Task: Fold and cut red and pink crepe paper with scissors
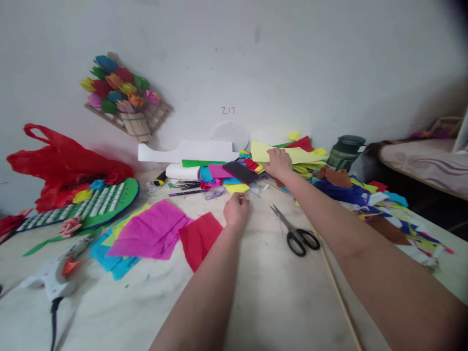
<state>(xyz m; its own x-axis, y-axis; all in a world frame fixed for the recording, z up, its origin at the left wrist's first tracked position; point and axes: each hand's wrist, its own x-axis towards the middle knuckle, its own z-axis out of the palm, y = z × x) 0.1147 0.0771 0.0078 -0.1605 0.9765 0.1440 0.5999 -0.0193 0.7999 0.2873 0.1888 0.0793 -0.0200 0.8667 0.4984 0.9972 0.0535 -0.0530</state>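
My right hand [280, 163] reaches to the back of the table, its fingers on a pale yellow paper sheet [261, 152]; whether they grip it is unclear. Nearer the middle, my left hand [237, 207] rests with curled fingers just below a small yellow paper piece [237, 187]; its fingertips are too small to make out. A dark phone [241, 172] lies on coloured papers between the hands. Black-handled scissors [295, 231] lie partly open on the table beneath my right forearm. Left of my left forearm are a red paper piece [201, 239] and magenta sheets [153, 231].
A glue gun [54, 278] and a green board [109, 204] with white pieces are at left, below a red plastic bag [62, 161]. Paper scraps [387, 224] and a dark green jar [346, 152] are at right. A thin stick [338, 290] runs toward the front edge.
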